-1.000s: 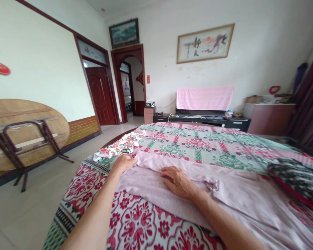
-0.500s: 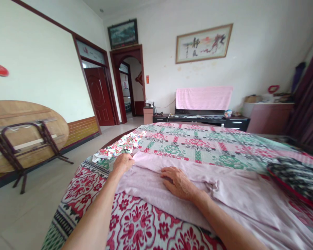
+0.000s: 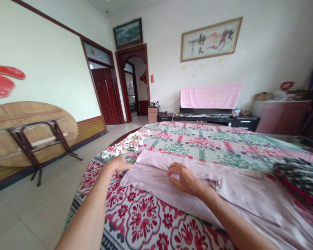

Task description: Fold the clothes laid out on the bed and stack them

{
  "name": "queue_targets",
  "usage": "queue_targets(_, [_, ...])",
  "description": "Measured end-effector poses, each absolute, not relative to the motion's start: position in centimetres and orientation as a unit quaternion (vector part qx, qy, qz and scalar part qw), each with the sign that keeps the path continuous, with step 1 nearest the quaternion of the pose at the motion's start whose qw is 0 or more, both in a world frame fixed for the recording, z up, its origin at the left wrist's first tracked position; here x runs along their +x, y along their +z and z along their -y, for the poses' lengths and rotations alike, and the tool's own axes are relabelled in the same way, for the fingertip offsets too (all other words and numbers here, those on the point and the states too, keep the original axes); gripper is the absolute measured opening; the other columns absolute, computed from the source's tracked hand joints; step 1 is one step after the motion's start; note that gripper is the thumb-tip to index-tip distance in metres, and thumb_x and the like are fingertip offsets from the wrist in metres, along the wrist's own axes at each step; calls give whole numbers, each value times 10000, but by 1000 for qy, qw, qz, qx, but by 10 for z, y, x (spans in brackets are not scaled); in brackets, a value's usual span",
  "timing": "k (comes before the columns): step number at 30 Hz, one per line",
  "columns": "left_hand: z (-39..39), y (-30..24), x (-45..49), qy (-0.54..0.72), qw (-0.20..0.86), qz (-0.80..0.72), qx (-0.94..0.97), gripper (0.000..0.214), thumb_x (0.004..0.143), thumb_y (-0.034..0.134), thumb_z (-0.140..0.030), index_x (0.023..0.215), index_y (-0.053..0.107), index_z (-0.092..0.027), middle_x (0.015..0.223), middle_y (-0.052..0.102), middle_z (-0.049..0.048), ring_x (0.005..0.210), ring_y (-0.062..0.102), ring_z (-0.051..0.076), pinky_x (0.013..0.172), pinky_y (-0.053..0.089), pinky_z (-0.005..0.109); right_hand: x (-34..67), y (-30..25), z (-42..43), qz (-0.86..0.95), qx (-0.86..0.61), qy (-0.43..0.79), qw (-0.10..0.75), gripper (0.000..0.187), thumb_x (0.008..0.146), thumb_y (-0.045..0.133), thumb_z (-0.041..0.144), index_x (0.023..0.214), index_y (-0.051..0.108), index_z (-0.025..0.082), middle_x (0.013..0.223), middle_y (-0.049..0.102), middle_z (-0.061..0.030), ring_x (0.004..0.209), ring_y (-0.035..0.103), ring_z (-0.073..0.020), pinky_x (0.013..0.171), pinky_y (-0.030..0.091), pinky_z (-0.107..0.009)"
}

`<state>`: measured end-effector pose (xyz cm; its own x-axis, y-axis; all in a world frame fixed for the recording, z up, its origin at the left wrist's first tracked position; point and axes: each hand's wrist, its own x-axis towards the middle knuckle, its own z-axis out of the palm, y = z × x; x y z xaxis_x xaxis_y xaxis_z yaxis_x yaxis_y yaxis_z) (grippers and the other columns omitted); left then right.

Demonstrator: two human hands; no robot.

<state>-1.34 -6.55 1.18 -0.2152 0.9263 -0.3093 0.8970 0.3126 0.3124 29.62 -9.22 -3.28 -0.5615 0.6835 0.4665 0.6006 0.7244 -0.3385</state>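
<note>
Across the near edge of a red, white and green patterned fabric cover, we see a long, pale pink, soft cloth garment lying flat, running from the middle of the scene to the near right. The right hand rests palm down on it, fingers loosely spread and slightly bent, gripping nothing that we can make out. The left hand is at the garment's left end, fingers curled; we cannot tell whether they pinch the hem or stop just beside it.

We judge the work partly along: the left stretch lies fairly smooth, its far side apparently doubled over, while a bunched crease beside the right wrist and the loosely rumpled right end remain unsettled.

Farther right sits a black-and-white fabric bundle with red trim; farther left, a crumpled white floral cloth. Beyond, we find a pink towel draped above a low black cabinet.
</note>
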Motion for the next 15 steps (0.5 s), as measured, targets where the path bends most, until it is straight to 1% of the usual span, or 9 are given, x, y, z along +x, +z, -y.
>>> queue_targets(3, [79,11,-13,11,252,-766,592,302,605,614,-472,559,524,-188,483,503,-5,430,443,114,422,315,232,295,-22,102,874,-393,97,270,149,739,544,130,793,675,177,844,666,-68,792,613,-172,757,465,-289])
queue_targets(5, [85,9,-7,2,227,-764,605,276,600,618,-425,521,494,-191,452,463,-9,442,450,124,432,312,241,295,-19,113,879,-393,117,243,153,745,533,142,780,677,178,806,663,-54,726,604,-153,698,451,-263])
queue_targets(7, [88,6,-2,8,187,-763,619,246,582,623,-366,484,480,-191,448,448,-6,485,483,142,452,318,248,297,-20,124,887,-387,122,220,158,745,522,139,768,672,181,784,655,-43,707,594,-145,670,432,-248])
queue_targets(10, [87,0,-1,34,156,-764,626,182,544,624,-296,466,502,-185,482,482,6,552,539,167,483,339,252,302,-24,138,888,-390,102,220,154,747,506,130,772,648,182,781,633,-36,739,578,-147,680,416,-247])
queue_targets(15, [81,-10,-8,77,174,-761,621,94,531,595,-247,494,559,-168,489,500,2,540,538,155,465,323,236,310,-30,149,887,-383,101,238,175,748,508,131,865,631,176,857,607,-54,847,562,-169,766,430,-269])
